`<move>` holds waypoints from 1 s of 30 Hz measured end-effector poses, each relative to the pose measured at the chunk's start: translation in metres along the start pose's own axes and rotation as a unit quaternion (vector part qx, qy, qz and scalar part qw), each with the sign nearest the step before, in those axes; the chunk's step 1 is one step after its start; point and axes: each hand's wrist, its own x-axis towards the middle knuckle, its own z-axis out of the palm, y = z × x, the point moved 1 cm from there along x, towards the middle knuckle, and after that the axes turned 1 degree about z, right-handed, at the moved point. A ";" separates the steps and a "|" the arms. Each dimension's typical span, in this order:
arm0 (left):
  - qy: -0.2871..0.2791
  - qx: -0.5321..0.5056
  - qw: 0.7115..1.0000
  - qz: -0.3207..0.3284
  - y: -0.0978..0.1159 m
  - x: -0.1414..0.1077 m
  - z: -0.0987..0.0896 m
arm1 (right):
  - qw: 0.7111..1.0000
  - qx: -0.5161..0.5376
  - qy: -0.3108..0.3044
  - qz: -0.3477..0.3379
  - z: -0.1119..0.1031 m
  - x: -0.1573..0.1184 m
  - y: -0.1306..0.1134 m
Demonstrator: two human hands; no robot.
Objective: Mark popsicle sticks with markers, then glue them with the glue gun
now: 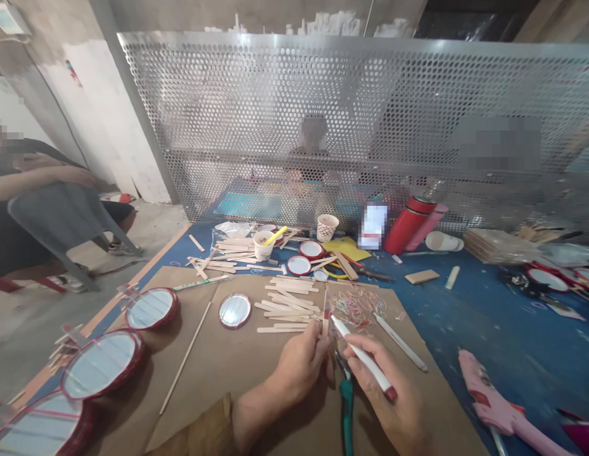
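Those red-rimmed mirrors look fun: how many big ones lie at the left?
3, in a line: the far mirror, the middle mirror, and the nearest mirror, cut by the picture's edge; more may lie beyond.

The left hand [299, 364] can pass over cardboard [213, 386] to the mirrors [102, 364]; loose sticks [285, 304] block ahead; the right hand [375, 386] can cross blue sheet [494, 323] to a pink glue gun [498, 405]
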 end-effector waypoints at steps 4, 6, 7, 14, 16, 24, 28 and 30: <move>0.008 0.000 1.000 0.004 -0.003 0.000 0.000 | 1.000 0.006 -0.006 0.000 0.000 0.001 -0.001; 0.009 0.001 1.000 0.008 -0.002 0.000 0.000 | 1.000 0.007 -0.015 0.002 -0.001 0.001 -0.002; 0.010 0.004 1.000 0.009 -0.001 0.000 0.000 | 1.000 0.009 -0.020 0.003 -0.001 0.002 -0.002; 0.004 -0.002 1.000 0.008 0.002 -0.001 -0.001 | 1.000 0.005 -0.011 -0.002 -0.001 0.001 -0.001; 0.005 -0.001 1.000 0.007 0.002 0.000 0.000 | 1.000 0.004 -0.009 -0.005 0.000 0.001 -0.001; 0.004 -0.027 1.000 0.001 -0.003 0.000 0.003 | 1.000 0.002 -0.017 0.016 -0.003 0.002 -0.004; 0.004 -0.019 1.000 0.001 -0.002 0.000 0.002 | 1.000 -0.002 -0.003 0.009 -0.001 0.002 -0.001; 0.006 -0.009 1.000 0.007 -0.001 0.000 0.001 | 1.000 -0.002 -0.003 0.007 0.000 0.002 0.000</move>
